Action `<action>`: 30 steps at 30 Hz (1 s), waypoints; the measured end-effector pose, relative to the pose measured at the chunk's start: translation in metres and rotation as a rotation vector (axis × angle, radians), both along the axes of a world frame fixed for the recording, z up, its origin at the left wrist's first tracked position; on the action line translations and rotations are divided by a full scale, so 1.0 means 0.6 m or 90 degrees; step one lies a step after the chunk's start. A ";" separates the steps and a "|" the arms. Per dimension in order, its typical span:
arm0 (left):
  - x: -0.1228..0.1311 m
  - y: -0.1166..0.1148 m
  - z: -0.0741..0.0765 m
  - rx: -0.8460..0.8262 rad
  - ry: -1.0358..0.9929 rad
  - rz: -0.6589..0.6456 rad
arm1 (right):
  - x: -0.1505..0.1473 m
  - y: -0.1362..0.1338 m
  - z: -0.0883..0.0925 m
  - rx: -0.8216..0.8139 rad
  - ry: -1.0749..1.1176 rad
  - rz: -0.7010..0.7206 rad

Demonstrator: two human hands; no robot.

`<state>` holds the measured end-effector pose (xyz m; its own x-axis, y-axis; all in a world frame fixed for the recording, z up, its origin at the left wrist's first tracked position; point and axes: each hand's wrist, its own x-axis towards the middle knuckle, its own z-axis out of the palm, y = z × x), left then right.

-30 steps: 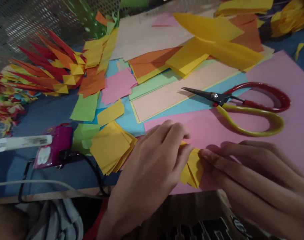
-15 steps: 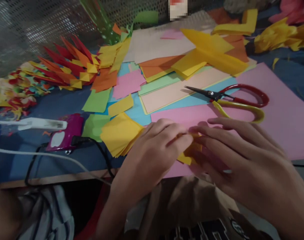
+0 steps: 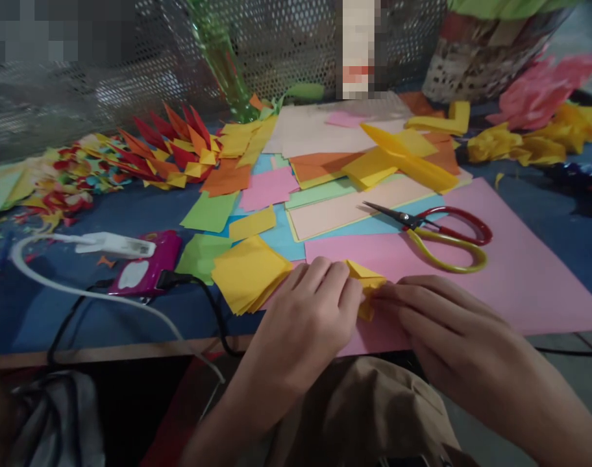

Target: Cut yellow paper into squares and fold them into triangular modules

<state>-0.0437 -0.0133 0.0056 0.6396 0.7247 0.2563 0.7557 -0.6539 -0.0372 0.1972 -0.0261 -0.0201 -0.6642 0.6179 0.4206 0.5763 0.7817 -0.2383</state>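
Observation:
A small piece of folded yellow paper (image 3: 367,277) is held between my two hands over the pink sheet (image 3: 500,285). My left hand (image 3: 315,305) is closed on its left side, with the fingertips curled out of sight. From the right, my right hand (image 3: 442,318) pinches the paper's other edge between thumb and fingers. Just left of my left hand lies a stack of yellow paper squares (image 3: 247,275). Scissors (image 3: 413,224) with one red and one yellow handle rest beyond my right hand, their blades pointing left.
A magenta device (image 3: 164,250) with white and black cables sits at the left. Behind it stand a red, orange and yellow folded-paper piece (image 3: 179,146) and a heap of paper scraps (image 3: 82,168). A green bottle (image 3: 222,65) and crumpled pink paper (image 3: 539,91) are farther back.
The view has tilted up, so the table sits lower in the picture. My right hand's fingers have drawn together from a looser spread onto the yellow paper, and a folded flap now shows.

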 end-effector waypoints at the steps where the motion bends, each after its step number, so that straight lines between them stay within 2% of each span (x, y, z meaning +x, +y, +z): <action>1: -0.001 0.002 0.000 0.001 -0.011 -0.006 | 0.000 0.002 -0.003 0.005 0.009 0.002; 5: -0.006 0.012 -0.003 -0.018 -0.065 -0.021 | -0.001 0.012 -0.001 0.028 0.037 0.006; 8: -0.006 0.019 -0.006 -0.107 -0.049 -0.034 | -0.002 0.016 0.000 0.033 0.045 -0.003; 11: -0.004 0.028 -0.006 -0.187 -0.033 -0.014 | -0.002 0.018 -0.007 0.019 0.059 -0.022; 16: -0.002 0.052 -0.002 -0.283 -0.136 -0.012 | -0.004 0.019 -0.020 0.024 0.086 -0.032; 19: 0.002 0.061 -0.003 -0.295 -0.230 0.007 | -0.003 0.016 -0.020 0.008 0.093 -0.040; 23: 0.013 0.063 -0.006 -0.297 -0.289 0.065 | 0.003 0.012 -0.024 -0.017 0.082 -0.050; 30: 0.024 0.062 -0.008 -0.287 -0.334 0.105 | 0.030 0.011 -0.052 0.059 0.007 0.001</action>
<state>-0.0293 0.0237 0.0008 0.3868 0.9095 0.1524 0.6903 -0.3952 0.6061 0.2149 -0.0194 -0.0515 -0.6600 0.5749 0.4836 0.5727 0.8016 -0.1713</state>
